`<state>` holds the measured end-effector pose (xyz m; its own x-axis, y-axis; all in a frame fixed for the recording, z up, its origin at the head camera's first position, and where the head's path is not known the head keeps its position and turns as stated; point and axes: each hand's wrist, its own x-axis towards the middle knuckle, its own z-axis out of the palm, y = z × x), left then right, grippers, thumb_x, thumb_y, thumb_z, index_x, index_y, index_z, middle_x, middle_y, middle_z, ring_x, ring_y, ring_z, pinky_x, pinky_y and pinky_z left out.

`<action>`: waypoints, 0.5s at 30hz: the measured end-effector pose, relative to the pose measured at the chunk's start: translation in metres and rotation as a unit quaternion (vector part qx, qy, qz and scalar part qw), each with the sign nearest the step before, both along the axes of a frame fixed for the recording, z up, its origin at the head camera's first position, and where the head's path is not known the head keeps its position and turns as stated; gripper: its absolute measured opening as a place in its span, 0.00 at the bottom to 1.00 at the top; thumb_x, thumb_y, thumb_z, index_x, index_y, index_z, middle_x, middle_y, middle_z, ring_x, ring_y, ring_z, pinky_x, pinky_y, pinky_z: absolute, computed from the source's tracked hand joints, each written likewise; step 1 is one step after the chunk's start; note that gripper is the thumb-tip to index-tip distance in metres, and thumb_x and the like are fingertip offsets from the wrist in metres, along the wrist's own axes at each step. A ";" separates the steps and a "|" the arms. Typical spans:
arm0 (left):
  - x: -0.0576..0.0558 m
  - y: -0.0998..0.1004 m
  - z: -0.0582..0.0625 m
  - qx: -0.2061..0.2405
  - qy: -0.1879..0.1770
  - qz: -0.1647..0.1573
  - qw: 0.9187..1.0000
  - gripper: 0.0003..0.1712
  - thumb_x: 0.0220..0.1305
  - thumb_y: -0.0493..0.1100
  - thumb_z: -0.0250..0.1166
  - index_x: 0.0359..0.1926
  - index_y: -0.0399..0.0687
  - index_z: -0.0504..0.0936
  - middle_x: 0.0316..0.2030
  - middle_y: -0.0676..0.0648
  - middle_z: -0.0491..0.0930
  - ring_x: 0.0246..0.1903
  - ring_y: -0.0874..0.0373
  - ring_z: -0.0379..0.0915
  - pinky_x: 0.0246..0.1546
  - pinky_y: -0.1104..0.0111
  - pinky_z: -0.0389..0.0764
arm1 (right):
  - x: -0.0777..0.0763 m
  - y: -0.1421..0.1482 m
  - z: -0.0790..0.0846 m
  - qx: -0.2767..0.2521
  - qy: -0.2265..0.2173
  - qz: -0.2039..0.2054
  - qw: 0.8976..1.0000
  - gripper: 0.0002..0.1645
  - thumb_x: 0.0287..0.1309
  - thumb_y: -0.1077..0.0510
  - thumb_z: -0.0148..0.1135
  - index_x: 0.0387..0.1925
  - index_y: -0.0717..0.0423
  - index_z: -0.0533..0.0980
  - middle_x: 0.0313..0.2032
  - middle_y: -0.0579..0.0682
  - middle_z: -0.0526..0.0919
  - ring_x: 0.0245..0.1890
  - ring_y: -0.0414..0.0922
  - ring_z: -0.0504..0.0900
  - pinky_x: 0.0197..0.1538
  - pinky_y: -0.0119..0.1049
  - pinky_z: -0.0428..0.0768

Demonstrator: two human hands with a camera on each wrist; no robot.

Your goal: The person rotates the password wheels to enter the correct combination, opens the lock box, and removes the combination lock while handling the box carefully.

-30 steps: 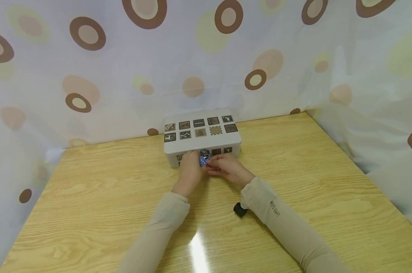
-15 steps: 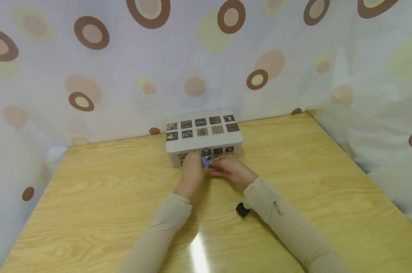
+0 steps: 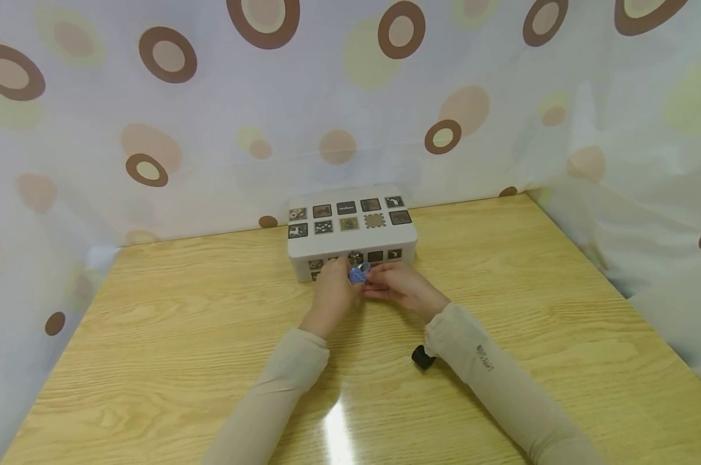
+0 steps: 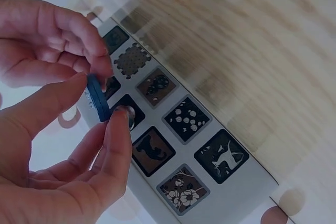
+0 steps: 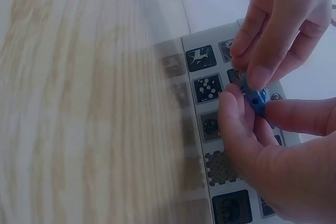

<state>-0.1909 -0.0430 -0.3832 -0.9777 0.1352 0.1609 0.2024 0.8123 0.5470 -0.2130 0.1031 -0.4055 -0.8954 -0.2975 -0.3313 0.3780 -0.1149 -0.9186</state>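
Note:
In the head view a small blue padlock [image 3: 358,274] with a metal shackle is held in front of a white tin box [image 3: 350,242] printed with square pictures. My left hand [image 3: 333,287] pinches the padlock between thumb and fingers from the left. From the other side my right hand [image 3: 405,287] holds it by the fingertips. The left wrist view shows the padlock [image 4: 98,98] edge-on, beside a round metal piece [image 4: 128,116] on the box front. A dark hole shows in the padlock [image 5: 256,100] in the right wrist view. Fingers hide part of the padlock.
The box stands at the back of a wooden table [image 3: 211,310], close to a white curtain [image 3: 211,129] with brown and yellow circles. A small black cylindrical object [image 3: 423,357] lies by the right sleeve [image 3: 478,361].
The padlock has tilted, its shackle now leaning to the right. Both hands stay together at the box front. The whole scene has shifted slightly right in the head view.

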 end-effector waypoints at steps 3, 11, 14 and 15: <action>0.000 -0.001 0.000 0.030 -0.011 -0.013 0.999 0.13 0.50 0.33 0.73 0.33 0.34 0.77 0.31 0.40 0.79 0.34 0.47 0.75 0.35 0.59 0.77 | 0.001 0.003 0.001 0.006 0.010 0.007 1.000 0.11 0.65 0.72 0.48 0.47 0.77 0.69 0.28 0.52 0.81 0.30 0.42 0.83 0.51 0.41 0.81; -0.004 -0.002 0.001 0.141 -0.109 -0.041 0.983 0.15 0.57 0.32 0.67 0.45 0.30 0.77 0.41 0.37 0.80 0.42 0.47 0.80 0.41 0.65 0.82 | 0.003 0.015 0.002 0.030 0.018 0.011 0.999 0.18 0.67 0.70 0.49 0.55 0.80 0.66 0.33 0.54 0.81 0.33 0.43 0.84 0.52 0.41 0.80; -0.004 0.000 0.000 0.174 -0.147 -0.050 0.972 0.17 0.59 0.32 0.64 0.49 0.29 0.76 0.45 0.37 0.79 0.46 0.45 0.79 0.44 0.63 0.81 | 0.003 0.021 0.001 0.041 0.016 0.011 0.999 0.22 0.68 0.70 0.48 0.59 0.81 0.63 0.36 0.56 0.79 0.32 0.42 0.83 0.49 0.38 0.82; -0.004 0.001 -0.001 0.184 -0.156 -0.055 0.969 0.17 0.60 0.32 0.64 0.49 0.29 0.76 0.45 0.36 0.79 0.46 0.45 0.79 0.45 0.63 0.81 | 0.003 0.023 0.000 0.045 0.019 0.014 0.999 0.23 0.68 0.70 0.48 0.59 0.81 0.62 0.37 0.58 0.79 0.32 0.42 0.83 0.48 0.37 0.82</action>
